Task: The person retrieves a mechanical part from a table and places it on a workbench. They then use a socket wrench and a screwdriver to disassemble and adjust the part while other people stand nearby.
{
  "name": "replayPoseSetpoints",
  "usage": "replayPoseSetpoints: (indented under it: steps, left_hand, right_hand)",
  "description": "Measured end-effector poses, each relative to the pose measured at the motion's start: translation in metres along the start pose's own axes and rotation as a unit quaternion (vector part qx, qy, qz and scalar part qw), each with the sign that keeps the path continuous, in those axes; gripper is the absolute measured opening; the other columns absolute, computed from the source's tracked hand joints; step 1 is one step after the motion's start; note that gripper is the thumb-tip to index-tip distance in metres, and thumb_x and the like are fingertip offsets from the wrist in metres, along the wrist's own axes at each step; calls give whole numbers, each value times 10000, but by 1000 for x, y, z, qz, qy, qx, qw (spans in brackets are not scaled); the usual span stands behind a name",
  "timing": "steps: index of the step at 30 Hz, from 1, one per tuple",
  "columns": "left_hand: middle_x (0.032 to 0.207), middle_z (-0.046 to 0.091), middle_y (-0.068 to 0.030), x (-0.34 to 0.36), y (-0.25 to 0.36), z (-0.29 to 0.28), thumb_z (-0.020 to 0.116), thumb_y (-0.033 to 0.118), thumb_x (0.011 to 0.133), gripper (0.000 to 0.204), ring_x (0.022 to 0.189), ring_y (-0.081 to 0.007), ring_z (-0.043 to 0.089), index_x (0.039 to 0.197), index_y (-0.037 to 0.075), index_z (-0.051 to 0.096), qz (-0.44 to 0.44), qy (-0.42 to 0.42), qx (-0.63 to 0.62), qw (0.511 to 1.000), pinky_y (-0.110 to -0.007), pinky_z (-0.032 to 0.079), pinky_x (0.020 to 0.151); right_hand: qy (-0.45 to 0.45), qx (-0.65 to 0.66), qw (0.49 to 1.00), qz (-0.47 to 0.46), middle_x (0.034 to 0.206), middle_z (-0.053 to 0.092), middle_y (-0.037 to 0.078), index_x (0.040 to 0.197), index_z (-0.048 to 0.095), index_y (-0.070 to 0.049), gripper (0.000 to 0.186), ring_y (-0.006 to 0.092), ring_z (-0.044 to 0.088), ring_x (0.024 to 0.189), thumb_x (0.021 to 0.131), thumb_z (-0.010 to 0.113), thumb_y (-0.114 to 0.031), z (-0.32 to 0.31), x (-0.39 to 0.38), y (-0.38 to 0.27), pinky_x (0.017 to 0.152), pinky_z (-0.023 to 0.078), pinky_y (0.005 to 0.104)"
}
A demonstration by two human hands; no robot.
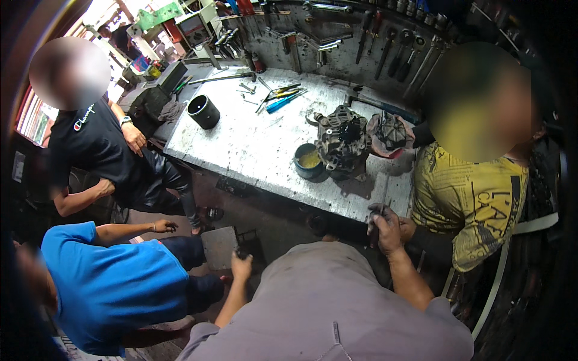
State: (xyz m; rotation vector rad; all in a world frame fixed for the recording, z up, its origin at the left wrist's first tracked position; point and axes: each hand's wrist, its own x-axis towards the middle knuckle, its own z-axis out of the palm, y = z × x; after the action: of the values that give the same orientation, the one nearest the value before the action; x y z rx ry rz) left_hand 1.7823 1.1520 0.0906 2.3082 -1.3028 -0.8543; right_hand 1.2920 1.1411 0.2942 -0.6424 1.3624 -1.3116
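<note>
My right hand [389,231] is closed near the bench's front edge, its fingers blackened, around a thin metal tool [385,195] whose shaft points up over the bench top. What lies inside the grip is hard to see. Low at my left side, my left hand [241,265] is curled, and whatever its dark fingers hold is unclear. A greasy engine part with a ribbed metal housing [342,137] stands on the bench ahead of my right hand. Against its left side sits a dark bowl [307,161] with yellowish contents. A round dark part on a reddish cloth [390,133] lies to its right.
The metal-topped bench [241,144] carries a black cylinder [203,112], screwdrivers [282,101] and a long bar [224,77]. Wrenches and other tools hang on the back panel [337,60]. People stand close by: yellow shirt [463,198] right, black shirt [102,156] and blue shirt [114,277] left.
</note>
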Motion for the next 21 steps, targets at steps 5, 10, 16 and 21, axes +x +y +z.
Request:
replayPoseSetpoints:
  steps: [5, 10, 16, 21]
  left_hand:
    - [1409, 629, -257, -16, -24, -15, 834, 171, 854, 731, 1328, -392, 603, 1490, 63, 490, 52, -109, -23, 992, -444, 476, 1119]
    - [1444, 593, -271, -15, 1, -45, 809, 197, 871, 740, 1361, -400, 569, 1519, 83, 470, 104, -104, -10, 989, -460, 462, 1143]
    - [1440, 588, -253, -33, 12, -65, 791, 226, 876, 756, 1356, -411, 558, 1533, 81, 447, 86, -62, -55, 993, -468, 457, 1141]
    - [1401, 608, -256, -66, -13, -41, 771, 213, 878, 728, 1327, -408, 577, 1518, 78, 452, -3, -15, -54, 998, -493, 468, 1117]
  right_hand:
    - [139, -421, 896, 35, 1023, 695, 231, 1273, 604, 55, 383, 364, 709, 806, 910, 569, -60, -19, 36, 71, 722, 598, 463]
    - [144, -633, 740, -177, 1136, 673, 348, 1209, 638, 100, 393, 517, 642, 1099, 860, 576, -70, -43, 145, 126, 934, 553, 522]
    - [81, -658, 740, -112, 1283, 691, 251, 1192, 701, 64, 397, 460, 659, 1163, 950, 620, -240, -72, 204, 117, 997, 544, 515]
    - [160, -628, 707, -284, 1338, 635, 337, 1245, 682, 79, 462, 483, 655, 1157, 934, 737, -258, -56, 206, 124, 997, 533, 523]
